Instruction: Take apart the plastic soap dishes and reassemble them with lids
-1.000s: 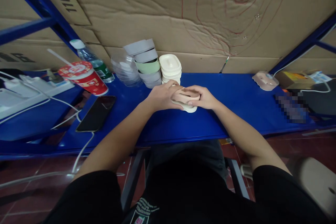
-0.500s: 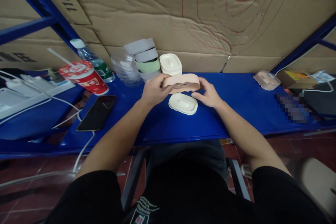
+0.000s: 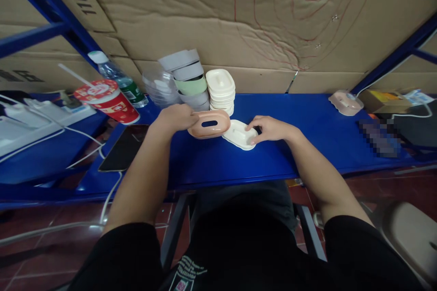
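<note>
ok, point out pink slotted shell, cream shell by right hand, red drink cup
Pink slotted shell [image 3: 209,134], head view: near wall
Cream shell [image 3: 238,133], head view: middle
Red drink cup [image 3: 117,106], head view: side wall

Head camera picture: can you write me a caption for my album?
Left hand holding a pink slotted piece, right hand at a cream tray on a blue table.

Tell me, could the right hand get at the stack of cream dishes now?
Probably yes: the right hand is at a cream dish close by, and nothing appears to block the stack's right side. The pink piece in the left hand is in front of only its base.
</note>
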A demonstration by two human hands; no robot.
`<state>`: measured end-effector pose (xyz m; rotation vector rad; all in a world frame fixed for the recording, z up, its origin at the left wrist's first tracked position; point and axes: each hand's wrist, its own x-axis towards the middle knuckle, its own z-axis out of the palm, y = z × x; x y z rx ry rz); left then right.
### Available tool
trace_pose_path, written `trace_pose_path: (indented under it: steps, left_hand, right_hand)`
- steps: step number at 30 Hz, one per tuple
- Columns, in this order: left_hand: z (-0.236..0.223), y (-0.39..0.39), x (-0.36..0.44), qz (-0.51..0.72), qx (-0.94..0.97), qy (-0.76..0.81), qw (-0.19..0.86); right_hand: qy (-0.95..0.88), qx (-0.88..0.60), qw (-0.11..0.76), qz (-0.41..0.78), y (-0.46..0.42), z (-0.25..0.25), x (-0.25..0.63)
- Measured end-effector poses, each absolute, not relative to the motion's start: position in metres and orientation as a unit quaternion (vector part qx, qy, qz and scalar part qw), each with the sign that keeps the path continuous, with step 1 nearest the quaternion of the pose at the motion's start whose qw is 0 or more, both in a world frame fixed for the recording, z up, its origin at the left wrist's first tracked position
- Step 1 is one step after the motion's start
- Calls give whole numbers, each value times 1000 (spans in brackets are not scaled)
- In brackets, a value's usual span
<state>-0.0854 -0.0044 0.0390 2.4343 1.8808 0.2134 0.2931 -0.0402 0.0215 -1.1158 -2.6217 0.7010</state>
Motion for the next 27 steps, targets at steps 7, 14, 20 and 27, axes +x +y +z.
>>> trace_pose_path:
  steps: [7, 14, 20, 27]
  left_hand:
    - [47, -13, -85, -8, 737, 676, 16]
    - [53, -18, -82, 25, 721, 692, -13]
    - [61, -28, -67, 96, 734, 671, -34]
    - [55, -42, -24, 65, 860, 499, 81]
  right_hand:
    - [-886, -396, 87, 224, -40, 24, 301]
    - [-854, -413, 100, 301, -41, 26, 302]
    - [-848, -396, 125, 329, -44, 23, 291]
    - [-854, -368, 130, 346, -49, 21, 279]
